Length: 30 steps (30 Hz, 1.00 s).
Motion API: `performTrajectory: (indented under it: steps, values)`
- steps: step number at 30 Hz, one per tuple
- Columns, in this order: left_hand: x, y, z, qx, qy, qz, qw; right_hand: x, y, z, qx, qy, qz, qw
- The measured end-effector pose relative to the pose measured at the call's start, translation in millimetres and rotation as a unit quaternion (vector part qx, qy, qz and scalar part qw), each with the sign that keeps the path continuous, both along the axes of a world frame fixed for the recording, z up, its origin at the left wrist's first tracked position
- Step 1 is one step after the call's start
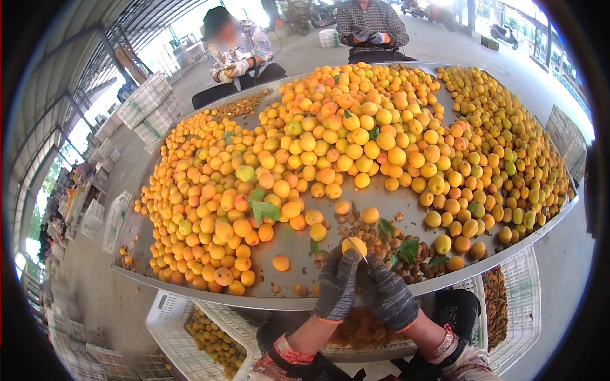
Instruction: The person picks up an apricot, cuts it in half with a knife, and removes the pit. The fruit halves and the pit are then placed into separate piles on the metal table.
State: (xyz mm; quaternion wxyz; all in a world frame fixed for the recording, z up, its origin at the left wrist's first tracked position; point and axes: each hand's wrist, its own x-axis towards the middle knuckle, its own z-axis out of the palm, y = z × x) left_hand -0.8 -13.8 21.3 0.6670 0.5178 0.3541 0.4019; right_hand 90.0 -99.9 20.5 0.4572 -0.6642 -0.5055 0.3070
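My left hand (337, 284), in a dark grey knitted glove, holds a yellow-orange apricot (354, 246) up at the near edge of the metal table (356, 209). A thin, blade-like tool crosses the fruit, and my gloved right hand (389, 293) pinches its lower end close beside the left. Most of the tool's grip is hidden by the fingers. Just past my hands lies a heap of brown pits (381, 238) with some green leaves (407, 250). A large pile of whole apricots (343, 140) covers much of the table.
Beneath the table edge stand a white crate of apricots (219, 340), a crate of brown pieces (495, 305) and, between my legs, orange fruit pieces (367, 333). Two people (238, 54) (372, 32) with gloved hands sit across the table. Stacked crates (149, 108) stand at left.
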Motion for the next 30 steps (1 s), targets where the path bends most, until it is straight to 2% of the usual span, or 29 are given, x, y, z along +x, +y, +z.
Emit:
performTrajectory:
  steps: [3,4,6,8,10,12,13,14,15,17,18,19,20,21,23,24,25,27,29,30]
  values:
    - [-3,1,8,0.036,-0.022,-0.036,0.998,1,-1,7,0.001,-0.026,-0.005,1.000]
    - [-5,-1,15,0.036,-0.023,-0.036,0.998,4,-2,3,0.034,0.002,0.021,0.999]
    - [-9,0,31,0.115,0.045,-0.068,0.990,11,-4,6,0.069,0.028,0.048,0.996]
    - [-14,6,23,0.151,0.057,-0.092,0.983,20,-9,22,0.040,-0.039,0.101,0.993]
    - [-14,7,22,0.186,0.067,-0.113,0.974,22,-13,14,0.045,-0.065,0.099,0.992]
    - [-12,4,24,0.075,-0.021,-0.130,0.988,19,-14,13,0.049,-0.087,0.095,0.991]
    - [-12,3,22,0.074,-0.020,-0.132,0.988,16,-13,17,0.054,-0.026,0.072,0.996]
    - [-13,4,18,0.015,-0.022,-0.127,0.992,15,-12,20,0.061,0.033,0.050,0.996]
    - [-12,6,16,-0.043,-0.025,-0.121,0.991,15,-11,18,0.061,0.032,0.050,0.996]
    - [-12,9,13,-0.073,-0.030,-0.129,0.989,17,-10,7,0.104,-0.083,0.082,0.988]
    - [-13,10,11,-0.103,-0.034,-0.135,0.985,18,-8,3,0.102,-0.084,0.082,0.988]
    - [-15,10,14,-0.105,-0.035,-0.133,0.985,20,-6,0,0.086,-0.016,0.098,0.991]
    - [-17,11,19,-0.031,-0.020,-0.153,0.987,22,-5,-2,0.069,0.053,0.114,0.990]
    - [-20,11,23,0.043,-0.004,-0.174,0.984,26,-7,-2,0.069,0.054,0.117,0.989]
    - [-23,10,23,0.059,-0.008,-0.174,0.983,35,-11,0,0.189,-0.184,0.165,0.950]
    - [-23,8,22,0.070,-0.016,-0.174,0.982,36,-12,2,0.187,-0.184,0.163,0.951]
    - [-22,8,20,0.068,-0.016,-0.174,0.982,36,-12,4,0.156,-0.150,0.159,0.963]
    - [-21,12,13,0.157,0.032,-0.155,0.975,33,-10,8,0.096,-0.080,0.150,0.981]
    - [-14,6,6,0.143,0.032,-0.135,0.980,31,-9,14,0.036,-0.010,0.138,0.990]
    - [-11,4,4,0.129,0.031,-0.114,0.985,29,-9,18,0.036,-0.010,0.138,0.990]
